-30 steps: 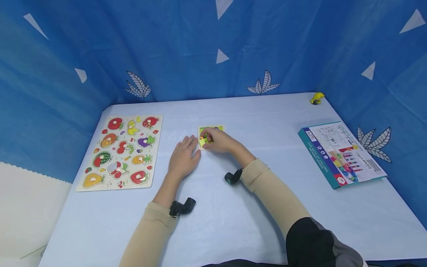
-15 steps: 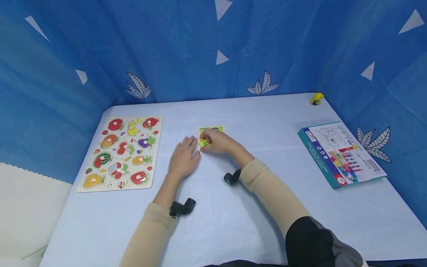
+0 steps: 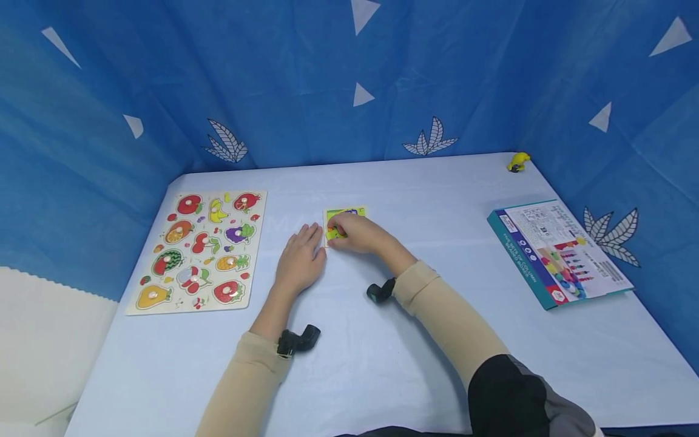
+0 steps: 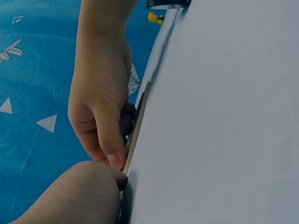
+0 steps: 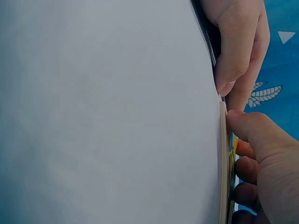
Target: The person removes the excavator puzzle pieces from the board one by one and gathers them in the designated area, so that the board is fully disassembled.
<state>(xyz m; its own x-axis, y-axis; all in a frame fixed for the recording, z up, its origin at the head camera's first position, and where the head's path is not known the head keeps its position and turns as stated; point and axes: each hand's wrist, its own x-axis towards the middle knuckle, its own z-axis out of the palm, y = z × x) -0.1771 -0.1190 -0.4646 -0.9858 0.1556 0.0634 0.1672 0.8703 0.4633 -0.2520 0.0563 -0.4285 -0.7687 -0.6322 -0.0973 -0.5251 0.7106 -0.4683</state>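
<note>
A small square puzzle board [image 3: 360, 211] with a yellow-green picture lies flat near the middle of the table. Over it my right hand [image 3: 357, 232] curls its fingers and thumb about a yellow-green puzzle piece [image 3: 334, 233], mostly hidden under them. In the right wrist view the thumb of my right hand [image 5: 268, 158] touches the near corner of the board [image 5: 224, 158], which is seen edge-on. My left hand [image 3: 299, 258] lies palm down with straight fingers on the table, against or very near the board's left edge.
A large wooden fruit puzzle board [image 3: 182, 291] lies at the left. On the right is a teal-edged box [image 3: 562, 252], and a small yellow toy [image 3: 518, 161] sits at the far right corner. Blue curtain [image 3: 306, 79] rises behind the table.
The yellow-green piece, earlier tilted up between my right fingers, now lies lower and flatter on the small board. My right hand has shifted slightly left; my left hand has barely moved.
</note>
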